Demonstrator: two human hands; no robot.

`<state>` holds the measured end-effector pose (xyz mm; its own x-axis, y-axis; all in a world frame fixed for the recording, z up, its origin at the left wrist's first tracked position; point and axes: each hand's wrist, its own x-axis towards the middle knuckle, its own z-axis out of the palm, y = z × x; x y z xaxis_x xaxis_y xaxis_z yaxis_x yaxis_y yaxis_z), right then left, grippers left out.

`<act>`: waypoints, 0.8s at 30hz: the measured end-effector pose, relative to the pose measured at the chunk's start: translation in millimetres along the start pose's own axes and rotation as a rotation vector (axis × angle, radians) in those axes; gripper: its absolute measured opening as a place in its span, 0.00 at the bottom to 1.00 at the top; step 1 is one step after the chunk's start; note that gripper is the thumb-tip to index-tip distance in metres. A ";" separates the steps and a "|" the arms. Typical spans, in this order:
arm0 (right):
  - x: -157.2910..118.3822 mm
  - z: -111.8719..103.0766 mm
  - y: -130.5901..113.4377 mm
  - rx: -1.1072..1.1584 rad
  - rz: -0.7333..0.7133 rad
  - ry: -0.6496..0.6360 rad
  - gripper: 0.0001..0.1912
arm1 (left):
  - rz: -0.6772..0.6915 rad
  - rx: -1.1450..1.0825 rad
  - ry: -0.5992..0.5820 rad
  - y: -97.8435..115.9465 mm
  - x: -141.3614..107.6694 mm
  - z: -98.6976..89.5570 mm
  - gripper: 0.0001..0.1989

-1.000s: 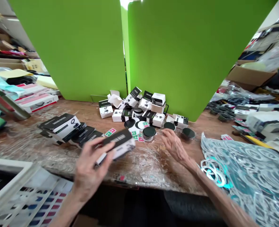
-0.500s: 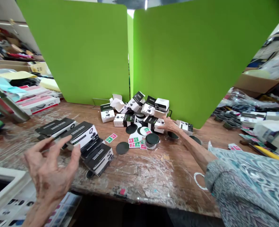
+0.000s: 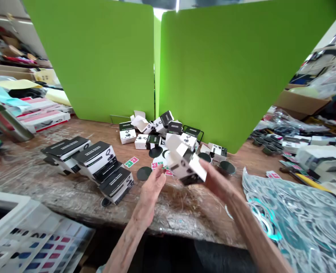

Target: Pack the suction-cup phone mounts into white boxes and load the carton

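My right hand [image 3: 213, 178] grips a small black-and-white cardboard box [image 3: 182, 163] with its flaps open. The box is tilted above the table and blurred by motion. Just left of it is my left hand [image 3: 152, 187], fingers stretched forward, holding nothing that I can see and apart from the box. Behind the held box lies a heap of similar boxes [image 3: 173, 129], some with raised flaps. Black discs [image 3: 144, 173] and pink-and-green stickers [image 3: 131, 162] lie around my hands, partly hidden by them and the box. Closed boxes [image 3: 116, 184] form a row on the left.
Green panels [image 3: 99, 60] rise behind the heap. A steel flask [image 3: 11, 121] stands at far left. A white frame [image 3: 8, 204] sits at the front left edge. On the right lie a sheet of ring-shaped cut-outs [image 3: 298, 216] and a yellow-handled tool [image 3: 313, 184].
My right hand has drawn a box out of the heap towards me. My left hand has moved right, from beside the row of boxes to the middle.
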<state>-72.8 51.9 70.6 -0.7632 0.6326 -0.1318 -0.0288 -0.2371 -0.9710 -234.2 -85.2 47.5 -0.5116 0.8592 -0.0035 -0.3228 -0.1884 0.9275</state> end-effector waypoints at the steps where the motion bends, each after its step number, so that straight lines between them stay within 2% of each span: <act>1: -12.9 16.0 15.1 0.077 0.043 -0.036 0.26 | -0.019 -0.083 -0.027 -2.4 -2.7 4.7 0.28; 2: -23.3 30.3 28.8 0.142 0.085 -0.072 0.28 | -0.054 -0.154 -0.033 -4.5 -6.0 6.6 0.29; 4: -34.3 49.2 47.9 0.161 0.099 -0.124 0.30 | -0.151 -0.238 0.027 -7.6 -12.8 2.3 0.31; 6: -30.0 51.5 54.4 -0.057 0.013 -0.093 0.28 | -0.206 -0.256 0.150 -8.0 -18.1 -10.1 0.32; 7: -22.2 47.0 54.2 -0.248 -0.060 -0.002 0.26 | -0.213 -0.247 0.208 -7.2 -19.9 -17.5 0.31; 9: 2.8 31.9 51.5 -0.682 -0.190 0.301 0.21 | -0.209 -0.206 0.287 -4.4 -22.2 -31.3 0.31; 11: 33.6 16.6 50.5 -0.975 -0.225 0.581 0.17 | -0.194 -0.153 0.299 -2.0 -23.7 -41.0 0.32; 13: 61.1 8.0 53.6 -1.079 -0.170 0.669 0.15 | -0.171 -0.098 0.279 -1.3 -24.7 -46.3 0.34; 16: 83.9 9.1 62.1 -1.095 -0.090 0.640 0.17 | -0.146 -0.017 0.295 -3.8 -25.8 -50.0 0.34; 19: 85.8 17.9 68.8 -1.098 -0.065 0.598 0.18 | -0.130 0.042 0.334 -6.8 -26.9 -54.3 0.33; 24: 80.9 29.5 77.6 -0.931 -0.181 0.424 0.17 | -0.028 0.177 0.340 -7.1 -29.8 -65.6 0.29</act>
<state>-155.8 62.9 -9.5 -0.5027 0.8518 0.1474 0.5270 0.4371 -0.7288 -268.8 -140.7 16.5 -0.7490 0.6506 -0.1258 -0.2130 -0.0566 0.9754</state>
